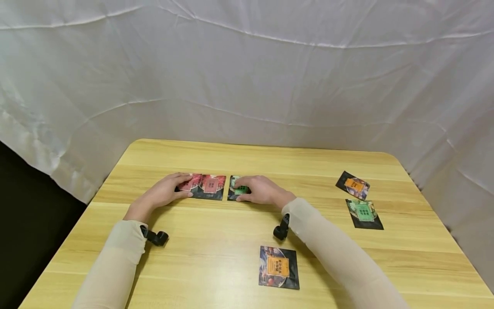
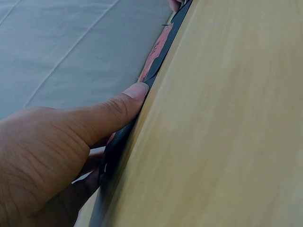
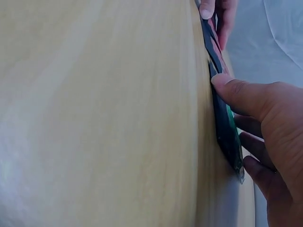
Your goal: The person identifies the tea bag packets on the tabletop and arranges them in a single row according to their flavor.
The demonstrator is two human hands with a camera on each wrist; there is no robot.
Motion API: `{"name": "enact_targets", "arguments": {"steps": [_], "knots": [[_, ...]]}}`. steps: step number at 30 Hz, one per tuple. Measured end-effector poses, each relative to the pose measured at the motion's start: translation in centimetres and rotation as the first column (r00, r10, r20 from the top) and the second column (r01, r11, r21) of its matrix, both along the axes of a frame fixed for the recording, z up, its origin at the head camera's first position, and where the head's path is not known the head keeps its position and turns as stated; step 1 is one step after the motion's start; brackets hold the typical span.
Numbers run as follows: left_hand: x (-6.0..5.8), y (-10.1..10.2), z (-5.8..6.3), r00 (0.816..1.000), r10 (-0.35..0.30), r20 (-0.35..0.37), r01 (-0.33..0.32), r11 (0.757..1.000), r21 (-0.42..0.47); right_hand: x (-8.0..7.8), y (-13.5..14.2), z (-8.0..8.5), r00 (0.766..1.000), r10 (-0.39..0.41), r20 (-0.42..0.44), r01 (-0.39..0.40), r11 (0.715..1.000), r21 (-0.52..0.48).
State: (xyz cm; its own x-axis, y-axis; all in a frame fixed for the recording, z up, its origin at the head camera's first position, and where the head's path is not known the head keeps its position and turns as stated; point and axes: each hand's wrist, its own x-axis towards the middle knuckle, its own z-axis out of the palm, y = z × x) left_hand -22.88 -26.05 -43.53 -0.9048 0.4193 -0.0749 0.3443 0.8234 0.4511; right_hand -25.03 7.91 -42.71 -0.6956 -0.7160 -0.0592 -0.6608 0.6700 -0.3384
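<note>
Two flat dark packets with red labels lie side by side at the back left of the table. My left hand [image 1: 167, 189] holds the left red packet [image 1: 196, 180] between thumb and fingers, covering part of it. Its thumb presses along the near edge in the left wrist view. The right red packet [image 1: 213, 186] adjoins it. A narrow gap further right, my right hand [image 1: 262, 189] grips a green-labelled packet [image 1: 233, 194], thumb at its near edge and fingers round the far side. The right wrist view shows this green packet [image 3: 222, 118] almost edge-on.
An orange-labelled packet [image 1: 278, 267] lies near the front middle, left of the right sleeve. At the right, another orange-labelled packet [image 1: 353, 185] lies tilted just behind a second green-labelled packet [image 1: 364, 213]. A pale curtain [image 1: 270, 86] hangs behind the wooden table [image 1: 200, 253].
</note>
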Motion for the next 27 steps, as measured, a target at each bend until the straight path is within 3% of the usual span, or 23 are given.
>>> {"name": "enact_targets", "arguments": {"steps": [13, 27], "knots": [[0.0, 0.2, 0.3, 1.0, -0.004, 0.008, 0.004, 1.0, -0.002, 0.5, 0.8, 1.4, 0.999, -0.017, -0.03, 0.014, 0.995, -0.095], [0.0, 0.1, 0.3, 1.0, -0.004, 0.012, 0.004, 1.0, -0.005, 1.9, 4.2, 2.0, 0.998, -0.031, -0.049, 0.024, 0.992, -0.125]]}}
